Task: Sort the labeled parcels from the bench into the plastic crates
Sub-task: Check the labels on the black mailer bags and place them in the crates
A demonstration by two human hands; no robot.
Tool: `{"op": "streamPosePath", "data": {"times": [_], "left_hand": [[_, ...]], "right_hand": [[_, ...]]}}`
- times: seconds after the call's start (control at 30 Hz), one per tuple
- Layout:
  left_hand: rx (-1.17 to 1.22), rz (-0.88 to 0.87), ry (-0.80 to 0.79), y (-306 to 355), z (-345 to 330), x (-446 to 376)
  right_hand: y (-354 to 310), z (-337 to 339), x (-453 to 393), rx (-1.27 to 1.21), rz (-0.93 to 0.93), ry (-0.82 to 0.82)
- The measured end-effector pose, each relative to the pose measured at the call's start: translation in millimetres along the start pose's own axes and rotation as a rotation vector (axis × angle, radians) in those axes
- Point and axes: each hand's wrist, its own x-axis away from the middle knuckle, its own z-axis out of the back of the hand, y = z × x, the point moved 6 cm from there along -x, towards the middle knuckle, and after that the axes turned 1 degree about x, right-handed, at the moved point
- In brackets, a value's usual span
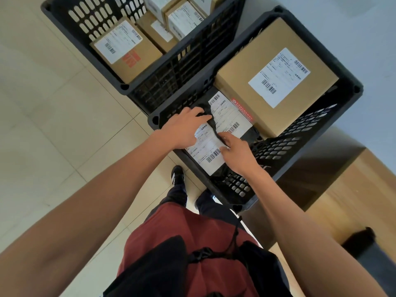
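1. Black soft plastic parcels with white barcode labels (211, 151) lie in the near black perforated plastic crate (300, 133), directly under both our hands.
2. Our left hand (184, 127) rests on the upper parcel's black edge, fingers bent over it; we cannot tell whether they actually grip it.
3. Our right hand (237, 153) presses on the nearer label with loosely curled fingers.
4. Beyond our right hand, a large brown cardboard box (276, 76) sits in the same crate.
5. Beyond our left hand, the second black crate (167, 71) holds smaller labeled boxes (124, 50).
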Motion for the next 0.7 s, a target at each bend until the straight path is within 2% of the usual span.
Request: {"op": "streamPosePath", "data": {"times": [0.3,0.57,0.7], "left_hand": [[-0.066,-0.05,-0.042,-1.7,-7.4,-0.3],[-0.124,-0.023,-0.01,0.0,-8.4,-3.8],[-0.154,-0.002,0.021,-0.1,-8.2,-5.0]], "right_hand": [[0.9,-21.2,6.7,0.159,0.125,0.051],[-7.2,-26.5,2.0,0.492,0.134,0.105],[-13.2,-26.2,-2.5,0.814,0.144,0.185]]}}
